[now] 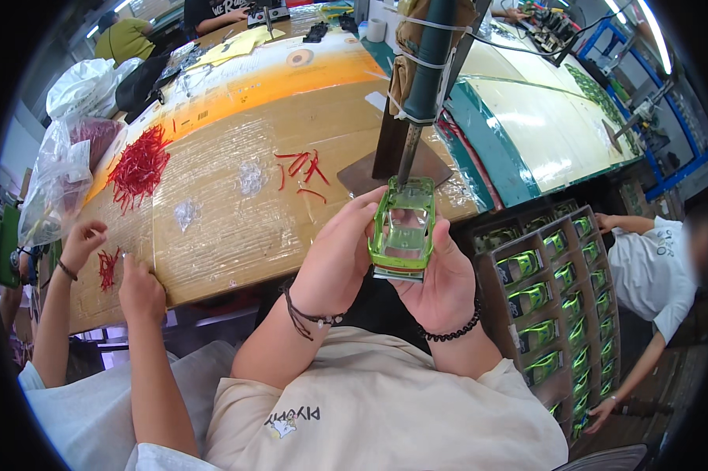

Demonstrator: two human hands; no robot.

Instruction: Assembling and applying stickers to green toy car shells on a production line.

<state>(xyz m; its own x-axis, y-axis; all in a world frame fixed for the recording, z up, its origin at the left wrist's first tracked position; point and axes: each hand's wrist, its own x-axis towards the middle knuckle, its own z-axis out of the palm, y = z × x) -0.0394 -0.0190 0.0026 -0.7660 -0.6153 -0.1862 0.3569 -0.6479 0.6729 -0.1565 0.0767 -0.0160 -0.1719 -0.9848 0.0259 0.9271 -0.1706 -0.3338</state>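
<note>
Both my hands grip a see-through green toy car body [405, 228], with my left hand [340, 251] along its left side and my right hand [440, 286] on its right side and underneath. A narrow metal rod [409, 153] comes down from a thick dark teal upright tool [431, 74] and meets the far end of the car; whether it touches or only stands in front I cannot tell. Cable ties and brown wrapping surround that tool. Behind the rod a brown metal base plate [355, 173] lies on the table. My fingertips are partly hidden by the car.
Loose red wires [303, 169] lie left of the tool, with a larger red wire pile [140, 166] farther left. A neighbour's hands [140, 290] work beside a small red bunch. On the right, another person holds a divided tray [499, 271] of green toy cars near my right elbow.
</note>
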